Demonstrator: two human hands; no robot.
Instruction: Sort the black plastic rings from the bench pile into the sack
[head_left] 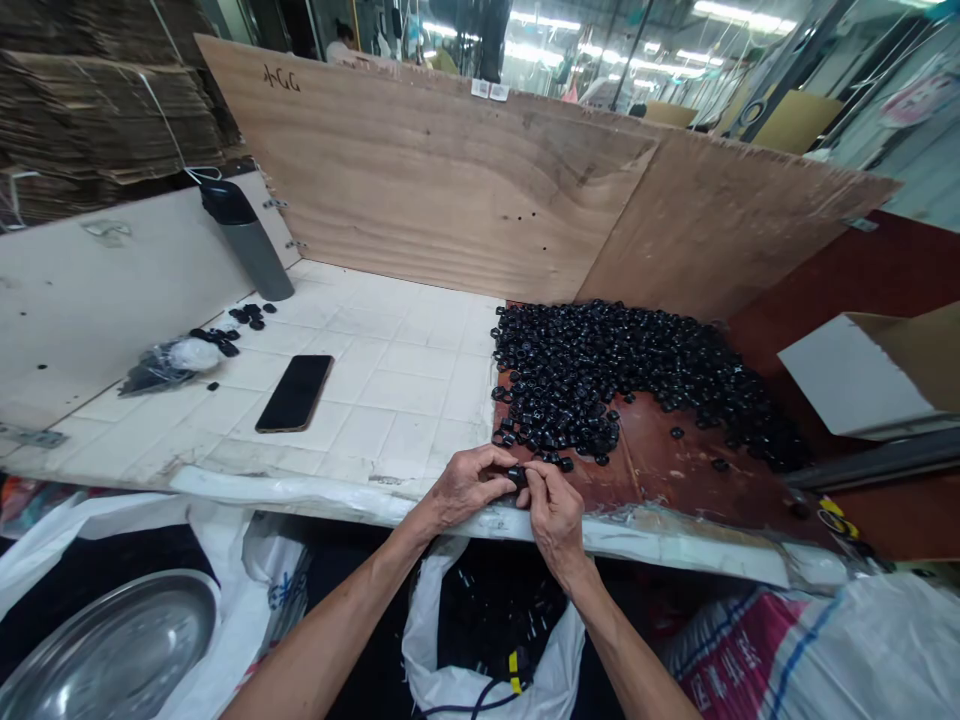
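Between the fingertips of both hands is a small black plastic part (517,477), held just above the front edge of the table. My left hand (474,484) pinches it from the left. From the right, my right hand (553,505) grips it with thumb and forefinger. The fingers cover much of the part. Just beyond the hands lies a large heap of small black ring-like parts (585,370). Below the hands, an open white sack (424,640) holds many dark pieces.
A phone (295,393) and a grey bottle (255,250) are on the left of the table. Near them are a plastic bag (161,367) and loose black bits. A wooden board (450,170) walls the back. At right stands a cardboard box (862,380); a metal basin (112,650) is lower left.
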